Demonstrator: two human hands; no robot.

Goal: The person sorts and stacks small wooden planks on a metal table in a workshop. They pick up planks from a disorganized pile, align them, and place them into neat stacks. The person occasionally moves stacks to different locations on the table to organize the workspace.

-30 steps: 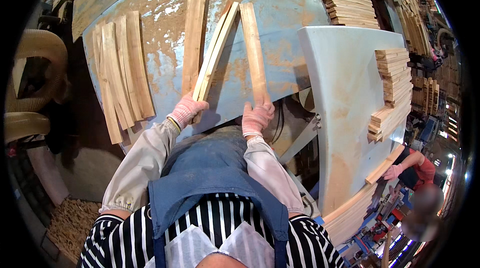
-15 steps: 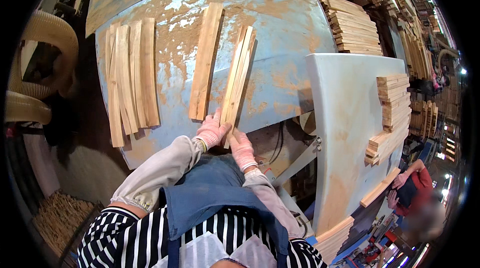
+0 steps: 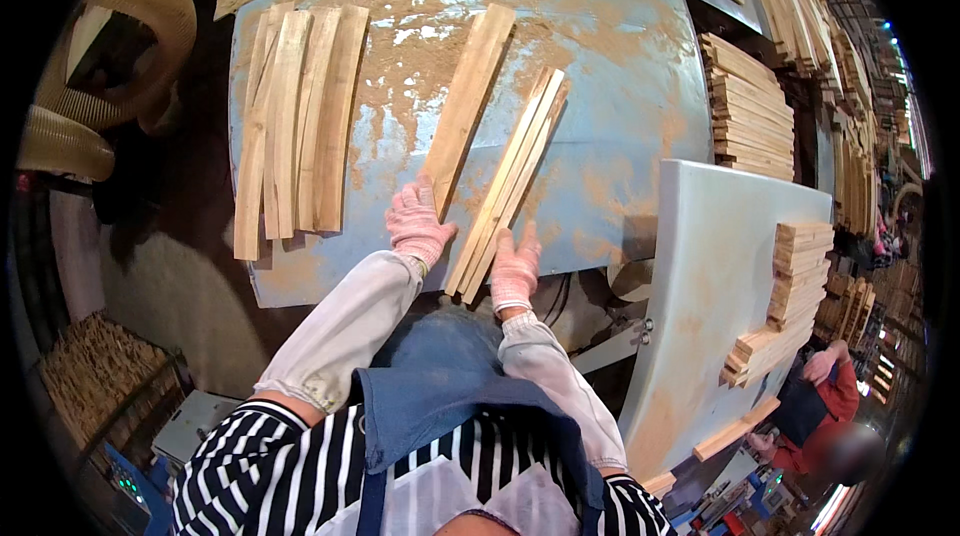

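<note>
My left hand (image 3: 418, 223), in a pinkish-white glove, lies at the lower end of a single wide wooden board (image 3: 472, 101). Its fingers are stretched along the board's left edge, with the thumb apart. To the right, two or three narrow wooden strips (image 3: 508, 186) lie side by side, slanting away from me, their near ends over the table's front edge. My right hand (image 3: 515, 268), gloved alike, rests against their right side near that end, fingers extended and spread. Both the board and the strips lie on the blue-grey metal table (image 3: 600, 136), which is dusted with sawdust.
Several boards (image 3: 300, 121) lie at the table's left. A pale raised panel (image 3: 690, 276) stands at right, carrying stacked wood blocks (image 3: 795, 276). Beyond is another stack of strips (image 3: 750, 106). Ribbed hoses (image 3: 150, 36) hang at far left. A person in red (image 3: 835, 401) works at far right.
My hands have moved apart: the left went to the wide board, the right to the outer side of the strips. The strips no longer sit between both hands. The whole view has shifted.
</note>
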